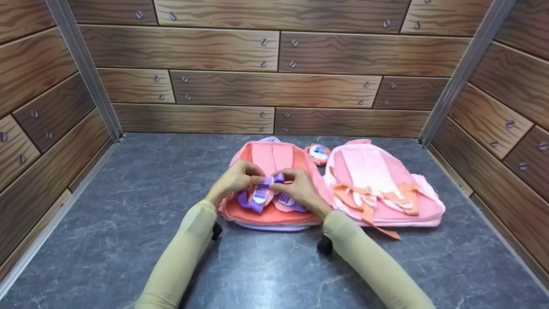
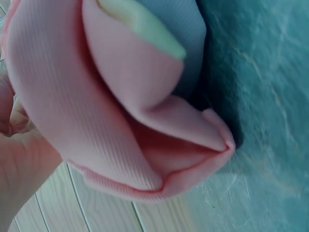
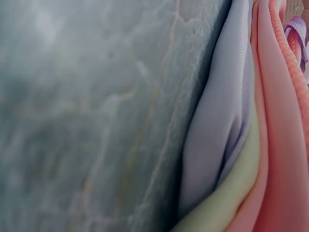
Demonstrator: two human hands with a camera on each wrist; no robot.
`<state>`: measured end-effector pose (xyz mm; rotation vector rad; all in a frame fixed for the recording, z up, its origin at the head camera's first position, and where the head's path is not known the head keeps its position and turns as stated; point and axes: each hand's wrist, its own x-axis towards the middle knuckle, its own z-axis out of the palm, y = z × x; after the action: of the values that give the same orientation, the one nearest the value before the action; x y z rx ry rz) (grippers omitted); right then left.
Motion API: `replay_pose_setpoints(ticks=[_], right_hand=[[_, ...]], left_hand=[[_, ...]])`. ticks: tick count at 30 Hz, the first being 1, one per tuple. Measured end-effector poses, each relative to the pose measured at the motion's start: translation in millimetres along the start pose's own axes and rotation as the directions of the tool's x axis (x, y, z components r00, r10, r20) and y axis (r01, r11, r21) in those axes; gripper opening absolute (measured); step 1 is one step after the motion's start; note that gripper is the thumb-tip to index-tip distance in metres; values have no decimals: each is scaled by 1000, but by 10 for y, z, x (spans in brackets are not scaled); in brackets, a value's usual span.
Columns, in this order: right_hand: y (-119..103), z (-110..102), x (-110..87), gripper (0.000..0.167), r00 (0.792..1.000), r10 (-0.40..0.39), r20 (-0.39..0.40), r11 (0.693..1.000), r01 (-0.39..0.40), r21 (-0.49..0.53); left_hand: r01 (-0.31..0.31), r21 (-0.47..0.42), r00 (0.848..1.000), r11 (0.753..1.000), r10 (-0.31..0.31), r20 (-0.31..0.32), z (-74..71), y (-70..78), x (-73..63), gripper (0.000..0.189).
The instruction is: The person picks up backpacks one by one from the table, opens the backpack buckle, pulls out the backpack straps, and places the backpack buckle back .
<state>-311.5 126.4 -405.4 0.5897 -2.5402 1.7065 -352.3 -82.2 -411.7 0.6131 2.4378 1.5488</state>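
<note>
A coral backpack (image 1: 274, 159) lies on the table with its strap side up. Over its lower half, my left hand (image 1: 240, 178) pinches a purple strap (image 1: 257, 201) near a small white buckle. From the other side my right hand (image 1: 300, 186) pinches the strap's right part, close to the left fingertips. White adjusters (image 1: 260, 196) sit on the purple webbing below the hands. In the left wrist view the bag's folded pink side (image 2: 58, 96) fills much of the picture, with part of the left hand (image 2: 24, 154) at the edge. The right wrist view shows lilac and coral fabric (image 3: 280, 121).
Right of the coral bag lies a pink backpack (image 1: 386, 171) with orange straps (image 1: 364, 206) fastened across it; one strap end trails onto the table (image 1: 171, 171). A round pink charm (image 1: 318, 153) sits between the bags at the back. Wood-patterned walls (image 1: 274, 86) enclose the table.
</note>
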Motion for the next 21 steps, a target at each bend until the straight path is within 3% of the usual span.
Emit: replay_pose_setpoints(ticks=[8, 21], right_hand=[[6, 8, 4, 32, 1000, 15, 2, 1000, -15, 20], [-10, 15, 3, 32, 1000, 0, -16, 1000, 0, -13]], left_hand=[[1, -26, 1000, 1000, 0, 23, 20, 15, 0, 11], [9, -23, 998, 1000, -10, -54, 1, 3, 11, 7]])
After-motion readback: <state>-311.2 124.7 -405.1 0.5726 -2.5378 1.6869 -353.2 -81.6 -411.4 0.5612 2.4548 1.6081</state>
